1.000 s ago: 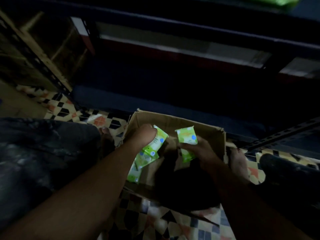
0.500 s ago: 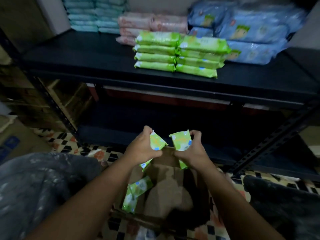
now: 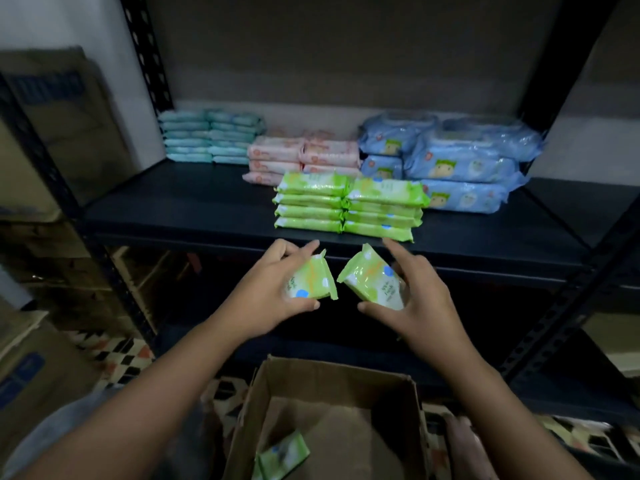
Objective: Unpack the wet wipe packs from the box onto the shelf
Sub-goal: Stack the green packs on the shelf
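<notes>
Both green packs have been lifted out of the box [image 3: 332, 382] and are gripped, one in the left hand [image 3: 273, 289] and one in the right hand [image 3: 415, 292], just below and before the green stack [image 3: 346, 206] on the shelf [image 3: 180, 209], long axes converging toward it.

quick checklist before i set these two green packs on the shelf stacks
1. Left hand grips its left pack: ok.
2. Right hand grips its right pack: ok.
3. Green stacks on the shelf level, four packs each: ok.
4. Path up to the stacks clear: ok.
5. Headroom above the stacks: ok.
6. Count left in the box: cannot tell, at least one visible.
</notes>
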